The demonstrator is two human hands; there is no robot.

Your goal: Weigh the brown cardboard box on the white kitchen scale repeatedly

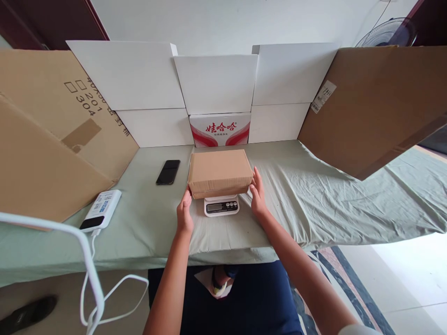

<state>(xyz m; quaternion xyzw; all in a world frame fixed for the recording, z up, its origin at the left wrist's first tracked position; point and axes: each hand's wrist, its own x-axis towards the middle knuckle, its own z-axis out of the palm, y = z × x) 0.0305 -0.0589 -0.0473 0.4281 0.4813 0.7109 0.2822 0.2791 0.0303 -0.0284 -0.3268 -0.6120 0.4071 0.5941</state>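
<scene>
A brown cardboard box (220, 170) is at the middle of the cloth-covered table, over a white digital kitchen scale (221, 213). The scale's display and buttons show in front; its platform is mostly hidden beneath the box. At the box's left front corner, my left hand (185, 211) is closed against its side. On the right side, my right hand (257, 193) presses the box with its fingers along the edge. Between them the two hands grip the box. Whether it rests fully on the scale, I cannot tell.
A black phone (168, 172) lies left of the box. Further left is a white power bank (101, 210) with a white cable (91, 267). White panels (216, 83) and a red-and-white carton (220, 130) stand behind; large cardboard sheets (373, 107) flank the table (286, 186).
</scene>
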